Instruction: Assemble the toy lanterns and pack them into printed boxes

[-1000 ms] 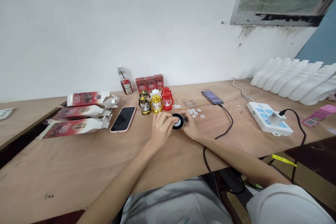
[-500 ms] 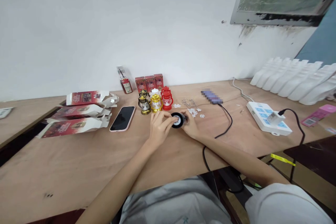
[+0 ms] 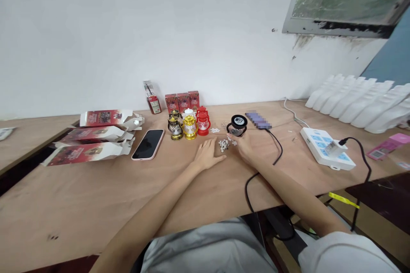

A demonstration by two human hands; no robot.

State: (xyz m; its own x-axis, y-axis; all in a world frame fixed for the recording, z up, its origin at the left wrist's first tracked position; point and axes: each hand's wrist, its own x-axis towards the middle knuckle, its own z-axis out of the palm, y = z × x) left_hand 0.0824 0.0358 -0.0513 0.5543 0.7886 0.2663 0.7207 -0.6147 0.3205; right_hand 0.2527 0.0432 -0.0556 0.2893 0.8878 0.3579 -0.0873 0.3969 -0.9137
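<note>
My right hand [image 3: 245, 147] is closed on a small black lantern [image 3: 238, 122], which is upside down with its round base facing up and its clear body beneath. The fingers are partly hidden behind it. Flat on the table lies my left hand [image 3: 206, 153], thumb apart from the fingers and nothing in it. Between the two hands is a cluster of small round whitish pieces [image 3: 223, 145]. Flat white cut pieces [image 3: 214, 130] lie behind them. To the left stand several mini lanterns, among them a gold lantern [image 3: 190, 128], a red lantern [image 3: 203, 122] and a bronze lantern [image 3: 175, 128].
Red boxes [image 3: 183, 102] and a clear package [image 3: 153, 99] stand by the wall. A phone [image 3: 148, 145] and opened red cartons [image 3: 88, 153] lie left. On the right are a cabled purple device [image 3: 259, 120], a power strip [image 3: 320, 140] and white bottle-shaped pieces [image 3: 352, 98].
The lantern has moved right and away in my right hand. My left hand has left it and come down flat on the table. Small round whitish pieces now show between the hands.
</note>
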